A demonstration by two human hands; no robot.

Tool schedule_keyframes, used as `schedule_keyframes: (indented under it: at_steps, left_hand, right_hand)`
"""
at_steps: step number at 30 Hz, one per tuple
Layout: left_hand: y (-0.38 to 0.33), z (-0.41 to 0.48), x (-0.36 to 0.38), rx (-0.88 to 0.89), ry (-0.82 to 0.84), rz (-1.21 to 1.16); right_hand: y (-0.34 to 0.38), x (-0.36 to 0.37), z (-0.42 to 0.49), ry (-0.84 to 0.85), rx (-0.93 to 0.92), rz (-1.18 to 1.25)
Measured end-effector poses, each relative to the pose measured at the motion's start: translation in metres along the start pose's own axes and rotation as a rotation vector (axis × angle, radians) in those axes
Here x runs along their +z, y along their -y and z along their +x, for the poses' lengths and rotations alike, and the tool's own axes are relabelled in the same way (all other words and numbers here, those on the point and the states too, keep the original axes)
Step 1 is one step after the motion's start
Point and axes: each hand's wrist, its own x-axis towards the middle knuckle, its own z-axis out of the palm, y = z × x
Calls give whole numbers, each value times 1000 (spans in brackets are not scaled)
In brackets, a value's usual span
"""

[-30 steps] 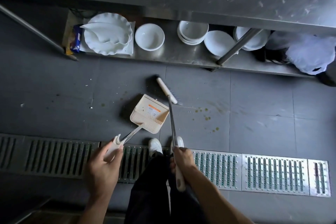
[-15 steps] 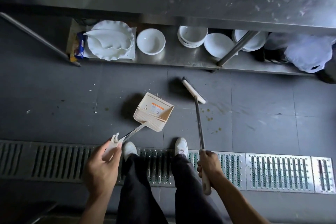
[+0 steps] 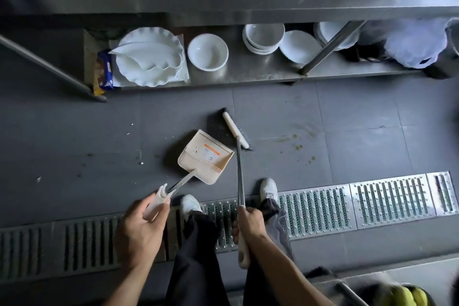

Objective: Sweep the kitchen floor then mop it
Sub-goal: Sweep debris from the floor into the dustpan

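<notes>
My left hand (image 3: 140, 227) grips the white handle of a beige dustpan (image 3: 205, 156), whose pan rests tilted on the dark tiled floor (image 3: 360, 131). My right hand (image 3: 248, 223) holds the metal handle of a broom (image 3: 235, 129); its white head with dark bristles sits on the floor right beside the pan's open mouth. Small crumbs (image 3: 141, 163) lie to the left, and greenish stains (image 3: 299, 147) to the right of the broom.
A steel floor drain grate (image 3: 372, 201) runs across under my white shoes (image 3: 268, 187). A low steel shelf (image 3: 260, 72) under the counter holds white plates (image 3: 149, 59) and bowls (image 3: 207, 51). A slanted table leg (image 3: 44, 62) stands left; a plastic bag (image 3: 417, 43) sits right.
The broom head has swept left, back toward the dustpan's mouth. My feet have shifted on the grate. The dustpan has stayed roughly in place.
</notes>
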Motion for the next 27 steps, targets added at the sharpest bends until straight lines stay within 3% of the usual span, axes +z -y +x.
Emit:
schedule_keyframes:
  at_steps: [6,18,27]
  left_hand:
    - [11,23,-27,113,73,77]
    - [12,23,-21,103,29,41]
    - [21,-5,-29,78,11,49]
  right_hand:
    - [-8,32,-27,-36,-24,147]
    - [-73,-48,-7,-271,79,180]
    - [-67,10,-10,-72,22,225]
